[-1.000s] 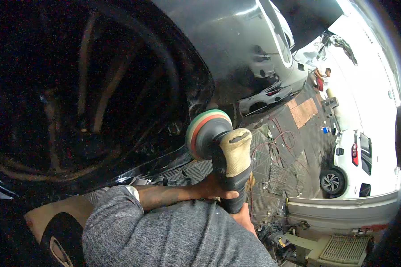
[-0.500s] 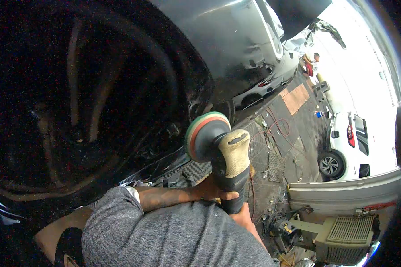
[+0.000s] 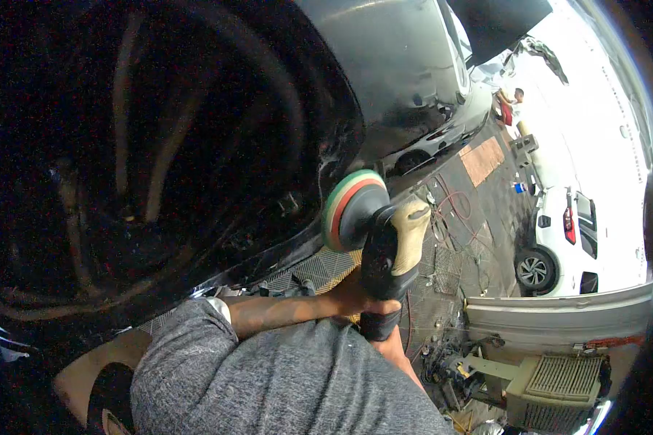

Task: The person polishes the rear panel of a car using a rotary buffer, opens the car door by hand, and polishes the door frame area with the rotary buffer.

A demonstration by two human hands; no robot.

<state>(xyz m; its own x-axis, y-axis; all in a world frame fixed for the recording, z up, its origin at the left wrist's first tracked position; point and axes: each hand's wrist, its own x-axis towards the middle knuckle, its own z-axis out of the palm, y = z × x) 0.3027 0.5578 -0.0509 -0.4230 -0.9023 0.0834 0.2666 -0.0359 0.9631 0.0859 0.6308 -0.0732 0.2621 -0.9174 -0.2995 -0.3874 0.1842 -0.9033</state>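
Note:
A black and tan power polisher (image 3: 393, 250) is held at an angle in front of me. Its round pad (image 3: 352, 206), layered green, white and orange, faces the edge of a glossy black car panel (image 3: 268, 243); whether the two touch is hard to tell. From the left, my left hand (image 3: 366, 299) reaches across and wraps round the polisher's body, its fingers partly hidden. Lower down, my right hand (image 3: 390, 348) is at the handle's end, closed round it, mostly hidden behind the tool and the grey shirt.
A dark shiny car body (image 3: 384, 72) rises beyond the pad. Red hoses (image 3: 453, 203) and cardboard (image 3: 482, 161) lie on the floor. A white car (image 3: 559, 250) stands at the right, a person (image 3: 511, 109) is farther back, and a beige machine (image 3: 555, 388) is at lower right.
The polisher has shifted slightly right in view and tilted, with both hands still round it. The surroundings have shifted in the frame as the head moved.

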